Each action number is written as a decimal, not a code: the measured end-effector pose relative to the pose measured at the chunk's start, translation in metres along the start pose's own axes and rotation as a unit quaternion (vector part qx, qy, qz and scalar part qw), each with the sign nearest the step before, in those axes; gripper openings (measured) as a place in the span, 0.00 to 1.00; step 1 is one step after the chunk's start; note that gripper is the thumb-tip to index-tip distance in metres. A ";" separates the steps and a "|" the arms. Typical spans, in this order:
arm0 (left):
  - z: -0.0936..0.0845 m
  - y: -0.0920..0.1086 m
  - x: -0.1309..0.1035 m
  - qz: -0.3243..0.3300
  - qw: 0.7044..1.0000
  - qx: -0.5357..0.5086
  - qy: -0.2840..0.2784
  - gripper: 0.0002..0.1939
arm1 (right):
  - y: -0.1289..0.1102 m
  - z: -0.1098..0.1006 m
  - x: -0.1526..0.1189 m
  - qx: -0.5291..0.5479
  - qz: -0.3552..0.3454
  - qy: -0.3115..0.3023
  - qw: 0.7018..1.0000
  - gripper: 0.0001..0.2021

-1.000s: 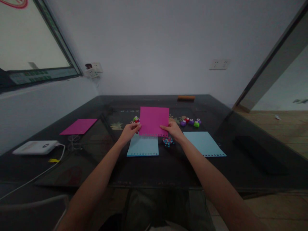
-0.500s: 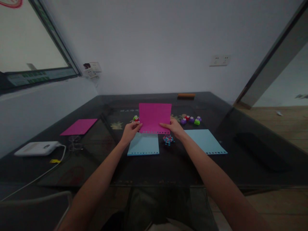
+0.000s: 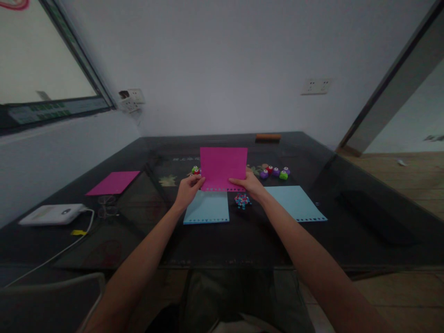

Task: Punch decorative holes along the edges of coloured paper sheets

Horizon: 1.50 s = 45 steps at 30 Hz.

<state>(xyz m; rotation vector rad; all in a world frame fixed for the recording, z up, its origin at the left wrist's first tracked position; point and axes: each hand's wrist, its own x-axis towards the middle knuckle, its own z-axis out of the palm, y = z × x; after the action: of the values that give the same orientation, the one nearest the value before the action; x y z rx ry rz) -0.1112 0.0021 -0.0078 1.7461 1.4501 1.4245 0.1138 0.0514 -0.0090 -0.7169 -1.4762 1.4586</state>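
A magenta sheet of paper (image 3: pixel 224 164), with a row of punched holes along its lower edge, is held up between my hands. My left hand (image 3: pixel 189 188) pinches its lower left corner, and my right hand (image 3: pixel 248 182) grips the lower right part with the thumb across the front. Below it on the table lies a light blue sheet (image 3: pixel 208 208), its top partly covered by the magenta one. Just right of that is a small heap of pink, blue and white bits (image 3: pixel 242 200). Another light blue sheet (image 3: pixel 294 203) lies partly behind my right forearm.
Small round toys with eyes (image 3: pixel 275 172) sit at the back right, others (image 3: pixel 195 170) behind my left hand. On the left are another magenta sheet (image 3: pixel 113 183), a white device with a cable (image 3: pixel 52 214) and clear glasses (image 3: pixel 107 206). A brown bar (image 3: pixel 268 137) lies near the wall.
Almost nothing differs. The magenta sheet stays in both hands at nearly the same place, and the whole view has shifted very slightly.
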 end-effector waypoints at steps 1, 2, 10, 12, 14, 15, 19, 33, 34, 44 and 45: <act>0.000 0.000 0.000 -0.001 1.000 0.001 -0.002 0.13 | 0.000 0.000 0.000 -0.009 -0.002 -0.001 1.000 0.21; 0.000 0.001 0.000 -0.003 1.000 0.003 -0.003 0.13 | 0.000 0.000 0.000 -0.020 -0.001 0.000 1.000 0.21; -0.001 0.002 -0.001 0.005 1.000 0.012 -0.009 0.14 | -0.005 0.001 -0.001 -0.032 0.016 0.006 0.999 0.21; 0.000 0.000 0.000 0.006 1.000 0.007 -0.009 0.13 | -0.006 0.002 -0.002 -0.026 0.018 0.009 0.999 0.21; 0.000 -0.002 0.000 0.007 1.000 0.002 -0.010 0.13 | -0.005 0.001 -0.001 -0.009 0.018 0.005 1.000 0.21; 0.001 -0.003 0.000 0.009 1.000 0.002 -0.010 0.13 | -0.004 0.001 -0.001 -0.001 0.016 0.004 1.000 0.21; 0.002 -0.004 0.001 0.017 1.000 0.013 -0.008 0.13 | -0.001 -0.001 0.000 0.016 0.004 0.004 1.000 0.23; 0.002 -0.002 0.000 0.027 0.999 0.034 -0.021 0.14 | -0.001 -0.007 0.002 -0.044 -0.016 -0.002 0.999 0.22; 0.002 -0.001 0.001 0.029 0.998 0.041 -0.032 0.14 | 0.000 -0.007 0.002 -0.049 -0.014 0.003 0.999 0.22; -0.038 -0.060 0.022 -0.044 0.983 0.081 0.159 0.14 | 0.002 -0.012 0.003 -0.066 -0.022 0.062 0.996 0.21; -0.039 -0.067 0.024 -0.045 0.981 0.090 0.164 0.13 | 0.002 -0.012 0.003 -0.067 -0.021 0.067 0.995 0.21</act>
<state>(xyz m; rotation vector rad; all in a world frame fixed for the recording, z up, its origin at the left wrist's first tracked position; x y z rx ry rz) -0.1775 0.0369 -0.0398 1.5748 1.8558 1.6349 0.1229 0.0601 -0.0114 -0.8437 -1.4866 1.2630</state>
